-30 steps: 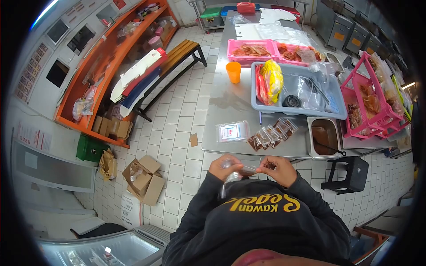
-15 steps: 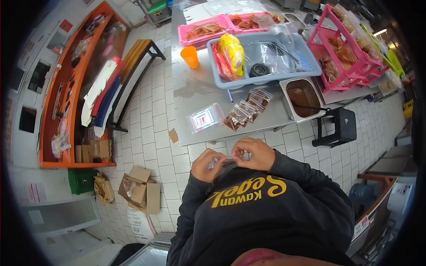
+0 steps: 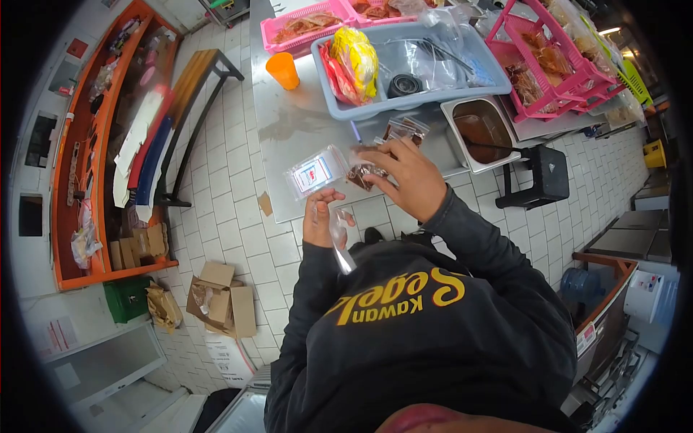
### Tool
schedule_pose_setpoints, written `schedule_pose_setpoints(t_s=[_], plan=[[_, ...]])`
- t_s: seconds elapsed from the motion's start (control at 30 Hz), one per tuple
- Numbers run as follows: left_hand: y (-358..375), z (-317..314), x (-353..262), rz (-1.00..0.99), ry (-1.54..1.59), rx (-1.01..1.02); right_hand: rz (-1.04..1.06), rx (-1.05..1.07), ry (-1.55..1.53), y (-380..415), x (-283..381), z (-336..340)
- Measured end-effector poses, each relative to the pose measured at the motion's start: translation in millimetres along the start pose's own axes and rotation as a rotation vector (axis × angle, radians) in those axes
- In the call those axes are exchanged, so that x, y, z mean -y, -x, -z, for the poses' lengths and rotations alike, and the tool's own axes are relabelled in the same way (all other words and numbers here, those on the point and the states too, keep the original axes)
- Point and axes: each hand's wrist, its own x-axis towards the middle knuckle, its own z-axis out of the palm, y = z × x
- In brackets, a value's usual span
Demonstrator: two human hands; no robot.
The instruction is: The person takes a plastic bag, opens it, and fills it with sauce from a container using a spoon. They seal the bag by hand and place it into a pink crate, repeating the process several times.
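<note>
My left hand (image 3: 323,219) is raised in front of the table edge, fingers curled around a clear plastic bag (image 3: 341,242) that hangs down toward my sweater. My right hand (image 3: 410,177) reaches over the table, its thumb and fingers closed on a small zip bag of dark brown contents (image 3: 359,177). More filled zip bags (image 3: 408,130) lie just behind that hand, partly covered by it. A stack of flat, printed clear zip bags (image 3: 315,172) rests left of them, close to my left fingertips.
A steel pan of brown sauce (image 3: 480,137) with a dark handle stands right. Behind is a blue-grey tub (image 3: 426,105) with yellow and red packages. An orange cup (image 3: 283,71), pink baskets (image 3: 548,86), a black stool (image 3: 545,173) and an open carton (image 3: 220,299) are around.
My hands were together near my chest and have separated. The right has moved forward onto the filled zip bags; the left has turned upward with the clear bag. The view has shifted slightly.
</note>
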Motion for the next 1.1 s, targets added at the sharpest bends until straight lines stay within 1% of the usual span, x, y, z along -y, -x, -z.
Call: schedule_pose_setpoints(t_s=[0.03,0.1,0.13,0.17,0.23,0.27,0.33,0.37,0.43,0.47,0.53,0.57,0.63,0.67,0.73,0.77,0.83,0.87,0.9,0.97,1.0,1.07,1.1], plan=[[1,-1,4,0.006,0.001,-0.002,-0.004,0.004,-0.001,4,1,-5],[2,-9,13,-0.114,0.058,0.042,-0.042,0.155,-0.260,16,6,-17],[5,-13,12,-0.112,0.050,0.062,-0.073,0.228,-0.388,18,12,-20],[10,-16,8,-0.107,0.051,0.063,-0.078,0.229,-0.388,23,14,-22],[20,-20,5,-0.039,0.041,0.042,-0.205,0.387,-0.533,30,17,-26],[23,-17,8,-0.037,0.041,0.038,-0.206,0.391,-0.535,31,18,-23],[28,-13,14,-0.107,-0.079,0.015,-0.403,0.517,-0.731,29,25,-10],[32,-12,16,-0.106,-0.078,0.013,-0.404,0.520,-0.731,32,25,-12],[38,-14,16,-0.039,0.034,0.035,-0.254,0.394,-0.706,40,26,-17],[40,-12,21,-0.038,0.035,0.035,-0.255,0.395,-0.706,42,28,-15],[41,-7,32,-0.036,-0.115,-0.065,-0.376,0.499,-0.776,44,33,-10],[43,-3,36,-0.037,-0.114,-0.067,-0.375,0.501,-0.776,47,32,-12],[48,-1,35,-0.014,-0.073,-0.014,-0.461,0.499,-0.989,56,27,-22],[51,2,32,-0.013,-0.073,-0.015,-0.462,0.500,-0.990,60,24,-25],[57,-3,13,0.223,0.028,0.121,-0.491,0.471,-1.124,65,17,-26],[60,-6,9,0.223,0.029,0.122,-0.491,0.471,-1.123,66,15,-22],[66,-12,3,0.238,0.022,0.105,-0.772,0.427,-1.276,66,10,-13],[65,-15,-3,0.268,0.037,0.098,-0.831,0.432,-1.344,70,6,-11],[65,-15,-4,0.268,0.038,0.096,-0.832,0.435,-1.344,73,4,-11],[66,-13,-5,0.256,0.090,0.091,-0.876,0.370,-1.423,77,2,-12],[66,-10,-5,0.255,0.090,0.089,-0.875,0.372,-1.424,75,4,-8],[65,-1,-2,0.271,0.224,0.085,-0.910,0.402,-1.584,67,11,2],[64,3,1,0.270,0.224,0.083,-0.909,0.404,-1.584,67,10,3]])
